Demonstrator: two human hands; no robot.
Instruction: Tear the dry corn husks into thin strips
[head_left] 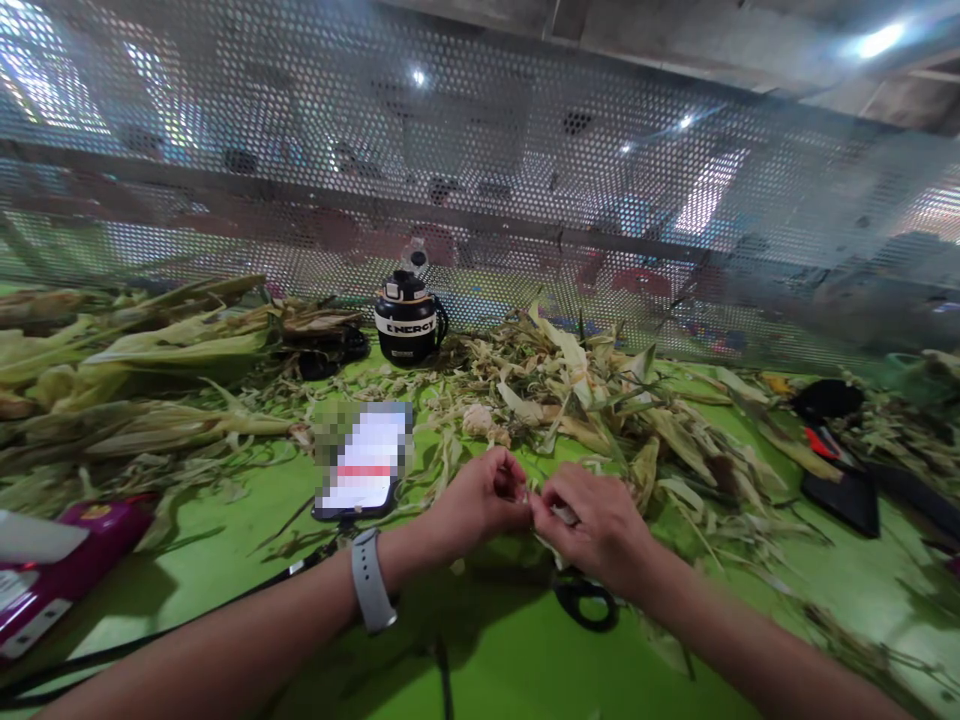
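Note:
My left hand [480, 505], with a grey watch band [373, 580] on its wrist, is closed in a pinch, and its fingertips meet those of my right hand. What it grips is too small to make out. Curled fingers of my right hand [596, 520] close on a pale strip [564, 514] that looks like corn husk, mostly hidden. Just beneath that hand lies a black ring-shaped handle [589, 605], perhaps of scissors. Beyond both hands spreads a heap of dry corn husks [600, 400].
A lit phone [364, 460] with a cable lies on the green table [480, 650]. Behind it stands a black bottle [409, 325] before a perforated metal screen [480, 150]. More husks [135, 370] are left, near a purple device [82, 560]. A black flat object [844, 500] lies right.

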